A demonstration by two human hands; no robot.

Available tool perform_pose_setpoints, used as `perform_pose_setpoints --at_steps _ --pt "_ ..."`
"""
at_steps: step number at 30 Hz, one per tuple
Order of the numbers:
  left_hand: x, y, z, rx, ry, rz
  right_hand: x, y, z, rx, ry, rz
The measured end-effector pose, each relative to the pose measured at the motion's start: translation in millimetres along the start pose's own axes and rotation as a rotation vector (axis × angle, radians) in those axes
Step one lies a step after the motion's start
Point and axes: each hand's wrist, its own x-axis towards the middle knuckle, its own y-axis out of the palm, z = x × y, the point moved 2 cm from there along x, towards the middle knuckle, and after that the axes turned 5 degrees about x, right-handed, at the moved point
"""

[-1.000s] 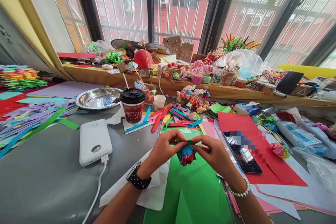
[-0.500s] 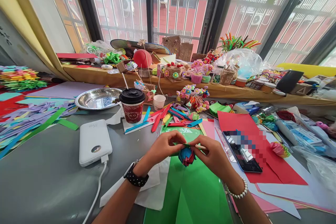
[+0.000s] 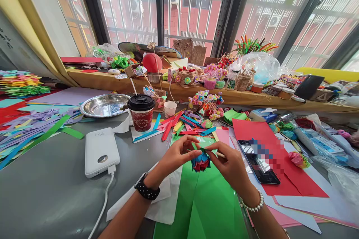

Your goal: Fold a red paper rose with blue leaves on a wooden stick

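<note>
My left hand (image 3: 176, 155) and my right hand (image 3: 228, 164) meet over a green paper sheet (image 3: 207, 201) on the grey table. Between them hangs a small paper flower (image 3: 200, 163) with red and blue petals and a green base. The left fingers pinch a thin green strip at the flower's top. Pinched in the right hand's fingers are the flower's green base and a thin wooden stick (image 3: 220, 154) that points right. A black watch sits on the left wrist, a pearl bracelet on the right.
A white power bank (image 3: 101, 151) with a cable lies to the left. A lidded coffee cup (image 3: 141, 112), a steel bowl (image 3: 104, 104) and coloured paper strips (image 3: 179, 123) lie beyond. A phone (image 3: 258, 160) rests on red paper (image 3: 283, 171) at right. The window ledge is crowded with craft flowers.
Both hands have lifted the flower slightly and turned it. The left fingers have opened a little round the green strip.
</note>
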Motion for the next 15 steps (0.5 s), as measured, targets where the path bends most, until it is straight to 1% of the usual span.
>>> perform_pose_setpoints --at_steps 2,4,6,10,15 --pt "-0.8 1.1 0.6 -0.067 -0.052 0.055 -0.5 -2.5 0.1 0.007 0.027 -0.082" --pt "-1.9 2.4 1.1 -0.067 -0.082 0.098 -0.3 -4.3 0.5 0.009 0.048 -0.114" --pt "-2.7 2.6 1.5 -0.025 -0.072 0.092 0.8 -5.2 0.5 0.018 0.067 -0.084" --pt "-2.9 1.0 1.8 0.090 -0.038 0.067 3.1 -5.9 -0.7 0.070 0.083 0.021" --pt "-3.6 -0.2 -3.1 0.165 -0.023 0.126 4.5 -6.3 -0.2 0.089 0.081 0.089"
